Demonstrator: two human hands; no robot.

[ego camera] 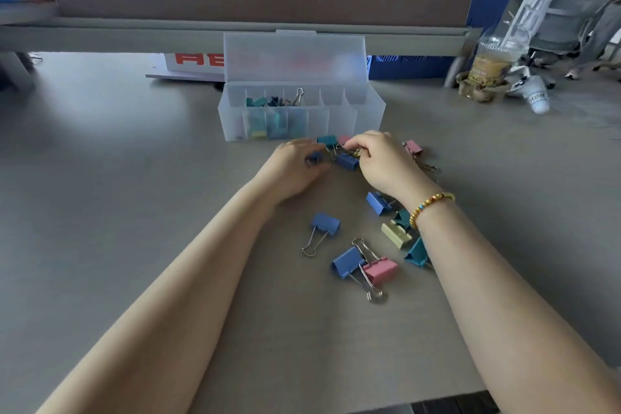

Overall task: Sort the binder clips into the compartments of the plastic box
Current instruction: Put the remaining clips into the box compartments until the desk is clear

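A translucent plastic box (364,116) stands open on the grey desk, with teal, blue and yellow clips in its left compartments. Just in front of it, my left hand (292,171) is closed on a small blue binder clip (314,157). My right hand (383,161) pinches at a cluster of clips: a teal clip (327,140), a pink clip (344,139) and a blue clip (347,161). Which one it grips is hidden by the fingers. Loose clips lie nearer me: a blue clip (325,223), a blue and pink pair (364,267), and yellow and teal ones by my right wrist.
The box lid (295,55) stands upright at the back. A grey desk divider (235,33) runs behind it, with a white carton with red letters (195,62) and a blue basket (410,65). A drink cup in a cardboard holder (487,74) stands at the far right.
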